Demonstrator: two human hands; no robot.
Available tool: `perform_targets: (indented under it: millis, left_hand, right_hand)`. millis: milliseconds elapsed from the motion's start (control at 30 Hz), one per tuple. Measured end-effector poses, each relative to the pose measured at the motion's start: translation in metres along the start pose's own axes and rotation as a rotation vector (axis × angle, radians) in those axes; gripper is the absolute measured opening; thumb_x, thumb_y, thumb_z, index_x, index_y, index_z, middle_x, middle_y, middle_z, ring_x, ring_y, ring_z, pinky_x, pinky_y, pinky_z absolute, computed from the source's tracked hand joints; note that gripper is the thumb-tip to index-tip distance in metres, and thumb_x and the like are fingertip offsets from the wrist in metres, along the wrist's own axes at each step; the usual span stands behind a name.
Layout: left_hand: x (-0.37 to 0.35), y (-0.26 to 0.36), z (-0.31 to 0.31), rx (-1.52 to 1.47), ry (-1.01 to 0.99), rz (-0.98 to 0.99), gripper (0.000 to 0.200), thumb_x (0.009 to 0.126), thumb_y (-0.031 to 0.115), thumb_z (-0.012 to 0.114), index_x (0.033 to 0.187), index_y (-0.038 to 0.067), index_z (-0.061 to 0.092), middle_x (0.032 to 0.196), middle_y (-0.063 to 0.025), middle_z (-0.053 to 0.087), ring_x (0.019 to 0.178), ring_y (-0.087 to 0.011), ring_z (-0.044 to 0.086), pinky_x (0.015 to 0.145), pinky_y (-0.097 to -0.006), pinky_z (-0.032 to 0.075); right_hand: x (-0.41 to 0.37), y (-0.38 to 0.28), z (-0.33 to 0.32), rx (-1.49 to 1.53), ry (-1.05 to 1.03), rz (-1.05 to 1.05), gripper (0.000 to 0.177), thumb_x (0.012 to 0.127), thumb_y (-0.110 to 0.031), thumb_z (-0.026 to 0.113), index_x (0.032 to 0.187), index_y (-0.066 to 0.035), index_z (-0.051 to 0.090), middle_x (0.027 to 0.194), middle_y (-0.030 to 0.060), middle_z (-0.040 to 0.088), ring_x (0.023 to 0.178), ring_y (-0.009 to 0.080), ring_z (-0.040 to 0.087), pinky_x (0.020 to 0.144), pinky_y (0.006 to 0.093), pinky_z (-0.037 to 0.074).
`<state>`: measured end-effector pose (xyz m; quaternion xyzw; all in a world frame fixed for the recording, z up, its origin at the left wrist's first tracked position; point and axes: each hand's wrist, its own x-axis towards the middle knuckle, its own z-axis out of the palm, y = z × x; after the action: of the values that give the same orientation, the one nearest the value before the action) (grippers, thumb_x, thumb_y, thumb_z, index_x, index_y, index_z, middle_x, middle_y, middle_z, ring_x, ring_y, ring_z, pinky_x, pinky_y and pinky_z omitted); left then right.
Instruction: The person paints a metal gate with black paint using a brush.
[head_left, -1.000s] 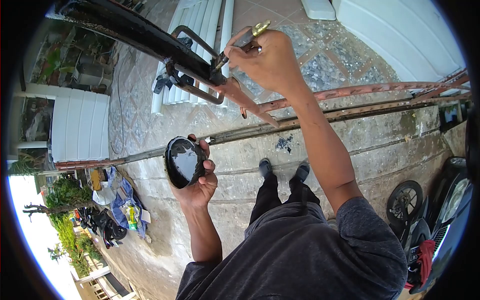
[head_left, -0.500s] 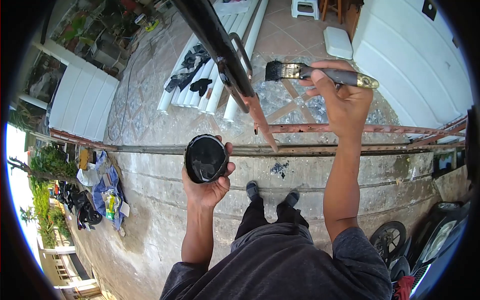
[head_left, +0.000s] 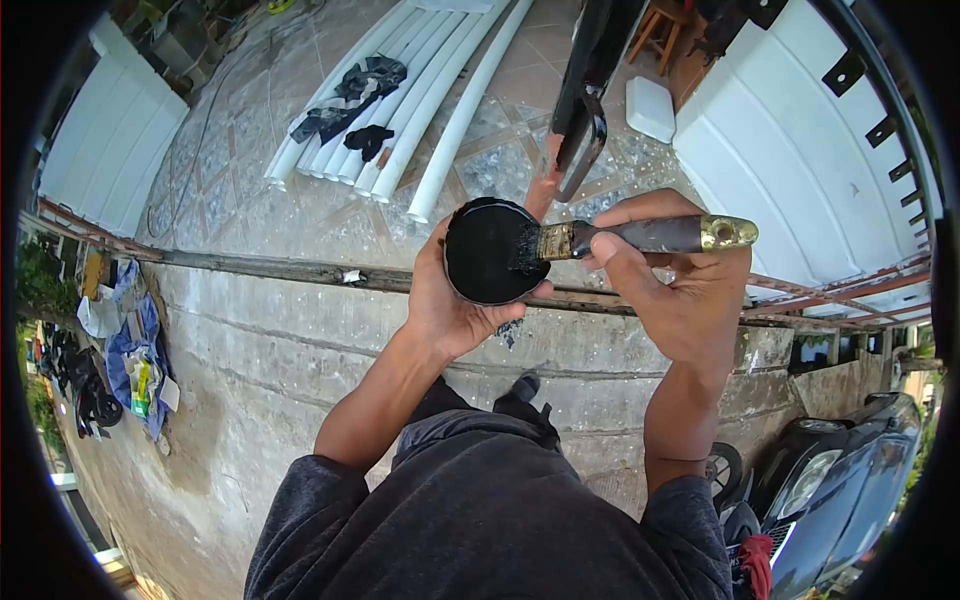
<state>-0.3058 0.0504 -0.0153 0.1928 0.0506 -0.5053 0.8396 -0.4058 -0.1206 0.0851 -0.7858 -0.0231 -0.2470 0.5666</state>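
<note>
Black paint (head_left: 487, 250) is contained in a round cup (head_left: 480, 301), cradled by the left hand (head_left: 445, 315), grip curved around it. Inside the right edge, bristles are placed; the brush (head_left: 655, 236) is clamped by the right hand (head_left: 695, 300). Beyond, the black-coated post (head_left: 597, 55) is left untouched.

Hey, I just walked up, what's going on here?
Someone is working with black paint outdoors. Their left hand holds a round cup of it, and their right hand holds a paintbrush by the handle, with its bristles dipped in at the cup's right side. Just beyond the cup is a metal post, black higher up and reddish near its lower end. White pipes lie on the tiled floor behind, with dark cloths on them.
</note>
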Motion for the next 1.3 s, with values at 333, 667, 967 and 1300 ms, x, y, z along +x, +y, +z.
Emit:
perform_targets:
  millis: [333,667,967,1300]
  left_hand:
    - [0.002,0.066,-0.016,0.083,-0.125,-0.264,0.061,0.098,0.052,0.032,0.129,0.003,0.052,0.109,-0.0235,0.066,0.082,-0.0413,0.071,0.053,-0.0394,0.065]
    - [0.01,0.071,-0.016,0.121,-0.236,-0.337,0.066,0.097,0.056,0.034,0.13,0.001,0.05,0.105,-0.0222,0.067,0.079,-0.0364,0.072,0.05,-0.0344,0.065]
    - [0.014,0.048,-0.009,0.06,-0.265,-0.299,0.062,0.097,0.054,0.035,0.13,0.004,0.052,0.114,-0.0215,0.064,0.081,-0.0433,0.07,0.053,-0.0393,0.066]
    - [0.005,0.042,-0.005,0.06,-0.251,-0.252,0.06,0.097,0.052,0.035,0.131,0.005,0.052,0.115,-0.0197,0.064,0.08,-0.0408,0.071,0.053,-0.0373,0.066]
  right_hand:
    - [-0.011,-0.019,0.072,-0.086,0.372,0.053,0.018,0.082,0.011,0.069,0.1,0.007,0.068,0.091,0.0107,0.067,0.08,0.0146,0.068,0.067,0.0239,0.057]
    - [-0.045,-0.032,0.091,-0.217,0.506,0.026,0.022,0.084,0.005,0.072,0.105,0.009,0.066,0.098,0.0185,0.067,0.085,0.0249,0.07,0.068,0.03,0.06]
    - [-0.067,-0.028,0.066,-0.038,0.582,0.059,0.024,0.087,0.002,0.069,0.109,0.01,0.063,0.099,0.021,0.067,0.079,0.0296,0.072,0.062,0.0322,0.062]
    - [-0.075,-0.033,0.059,-0.043,0.536,0.068,0.023,0.087,0.004,0.068,0.108,0.01,0.063,0.1,0.0211,0.066,0.078,0.0292,0.072,0.062,0.0319,0.062]
